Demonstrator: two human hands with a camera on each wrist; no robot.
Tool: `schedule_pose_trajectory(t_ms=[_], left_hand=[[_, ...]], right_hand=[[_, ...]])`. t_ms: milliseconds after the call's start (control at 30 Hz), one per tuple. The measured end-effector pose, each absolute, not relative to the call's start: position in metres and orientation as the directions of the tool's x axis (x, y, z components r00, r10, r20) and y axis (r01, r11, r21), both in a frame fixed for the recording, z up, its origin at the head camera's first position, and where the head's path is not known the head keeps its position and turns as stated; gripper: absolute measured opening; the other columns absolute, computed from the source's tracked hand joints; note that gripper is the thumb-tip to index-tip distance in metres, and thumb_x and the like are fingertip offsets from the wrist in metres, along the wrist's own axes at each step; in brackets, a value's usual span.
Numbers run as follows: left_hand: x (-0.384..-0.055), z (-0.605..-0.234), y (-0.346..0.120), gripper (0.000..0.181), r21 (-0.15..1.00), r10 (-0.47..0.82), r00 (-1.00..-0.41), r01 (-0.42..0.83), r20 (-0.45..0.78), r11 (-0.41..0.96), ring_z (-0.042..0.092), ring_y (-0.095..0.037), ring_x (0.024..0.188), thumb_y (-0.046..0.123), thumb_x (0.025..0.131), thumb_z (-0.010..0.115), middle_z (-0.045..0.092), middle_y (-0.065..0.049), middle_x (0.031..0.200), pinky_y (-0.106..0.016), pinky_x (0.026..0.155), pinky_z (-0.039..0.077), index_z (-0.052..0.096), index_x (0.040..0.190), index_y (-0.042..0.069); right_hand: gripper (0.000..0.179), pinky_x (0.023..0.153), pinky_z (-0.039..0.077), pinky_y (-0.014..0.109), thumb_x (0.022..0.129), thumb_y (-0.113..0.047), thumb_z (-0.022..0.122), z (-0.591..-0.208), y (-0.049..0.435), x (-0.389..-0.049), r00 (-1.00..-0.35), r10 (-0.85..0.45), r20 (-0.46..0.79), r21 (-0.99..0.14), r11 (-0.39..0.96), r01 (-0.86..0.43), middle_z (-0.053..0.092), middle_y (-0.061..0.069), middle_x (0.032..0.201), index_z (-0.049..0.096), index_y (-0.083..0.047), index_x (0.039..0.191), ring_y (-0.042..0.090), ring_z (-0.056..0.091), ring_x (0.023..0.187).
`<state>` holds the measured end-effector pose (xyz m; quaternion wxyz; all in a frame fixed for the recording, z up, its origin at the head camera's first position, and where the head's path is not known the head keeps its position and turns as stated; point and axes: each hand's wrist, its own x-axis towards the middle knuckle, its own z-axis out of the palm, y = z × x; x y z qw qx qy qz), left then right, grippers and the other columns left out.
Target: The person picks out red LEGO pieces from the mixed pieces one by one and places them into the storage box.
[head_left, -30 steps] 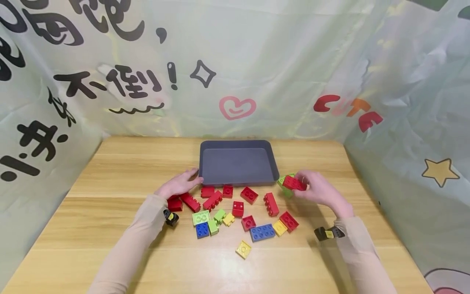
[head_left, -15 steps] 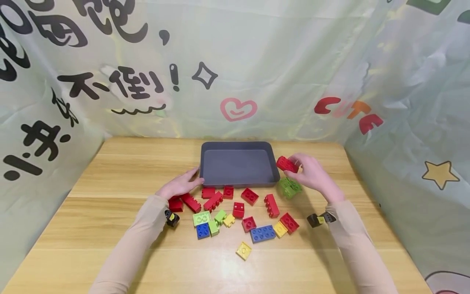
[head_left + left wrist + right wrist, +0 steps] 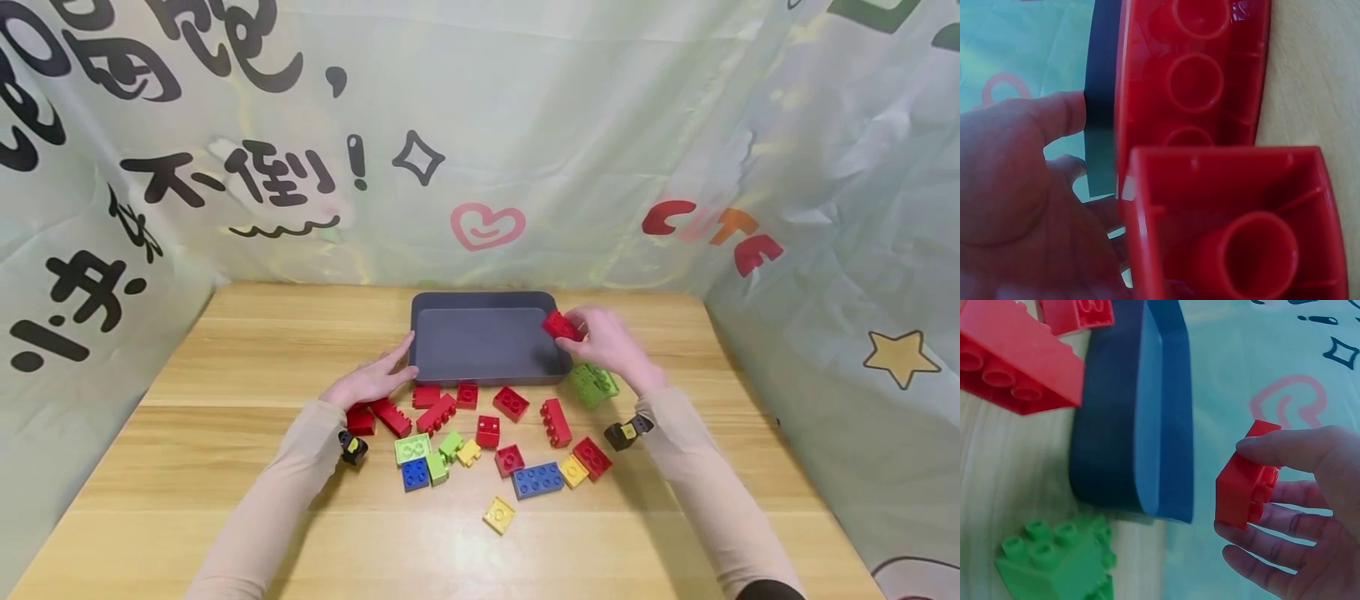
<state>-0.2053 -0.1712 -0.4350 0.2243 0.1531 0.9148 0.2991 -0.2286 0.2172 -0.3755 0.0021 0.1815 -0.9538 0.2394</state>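
My right hand (image 3: 611, 340) pinches a red toy brick (image 3: 562, 326) between thumb and fingers, over the right rim of a dark grey tray (image 3: 487, 377). In the right wrist view the red brick (image 3: 1239, 481) shows its studs toward the fingers. At the tray's left side my left hand (image 3: 369, 381) rests with thumb and fingers extended, the fingertips at the wall. The left wrist view has two red bricks, a long one (image 3: 1135, 81) and a nearer one (image 3: 1147, 250), partly covering that hand (image 3: 1016, 187). Inside the tray only its bare floor shows.
Green bricks (image 3: 594, 385) sit by the tray's front right corner. Several red bricks (image 3: 512, 403) lie in front of the tray. Nearer me are a long blue brick (image 3: 537, 481), a small blue brick (image 3: 415, 474), light green bricks (image 3: 412, 448) and yellow bricks (image 3: 498, 515).
My right hand has carried the red brick from above the green bricks up and left to the tray's right rim. My left hand stays at the tray's left side, fingers slightly more spread.
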Motion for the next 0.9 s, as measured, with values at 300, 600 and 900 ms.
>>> schedule_pose_trajectory(t_ms=[300, 600, 900], left_hand=[[-0.205, -0.434, -0.17, 0.076, 0.611, 0.403, -0.854, 0.133, -0.329, 0.781, 0.007, -0.051, 0.154, 0.052, 0.106, 0.036, 0.013, -0.019, 0.169, -0.074, 0.12, 0.009, -0.007, 0.163, 0.025], [-0.205, -0.435, -0.171, 0.073, 0.603, 0.404, -0.86, 0.15, -0.312, 0.784, 0.008, -0.052, 0.153, 0.045, 0.108, 0.037, 0.014, -0.018, 0.169, -0.072, 0.121, 0.005, -0.005, 0.163, 0.021], [-0.205, -0.436, -0.171, 0.074, 0.608, 0.4, -0.859, 0.139, -0.319, 0.782, 0.006, -0.051, 0.154, 0.045, 0.108, 0.038, 0.013, -0.018, 0.169, -0.073, 0.121, 0.005, -0.005, 0.163, 0.022]], right_hand=[[0.037, 0.078, 0.056, 0.043, 0.087, -0.017, 0.075, -0.391, 0.201, -0.237, -0.941, -0.33, 0.069, -0.453, 0.83, -0.324, 0.073, 0.022, 0.103, 0.067, 0.006, 0.114, 0.028, 0.069, 0.087], [0.038, 0.074, 0.056, 0.038, 0.087, -0.017, 0.076, -0.399, 0.191, -0.241, -0.946, -0.322, 0.032, -0.436, 0.847, -0.303, 0.074, 0.019, 0.098, 0.066, 0.006, 0.115, 0.024, 0.067, 0.082], [0.039, 0.068, 0.052, 0.033, 0.086, -0.02, 0.078, -0.407, 0.182, -0.241, -0.949, -0.314, 0.028, -0.4, 0.866, -0.298, 0.074, 0.016, 0.095, 0.067, 0.004, 0.115, 0.021, 0.063, 0.076]])
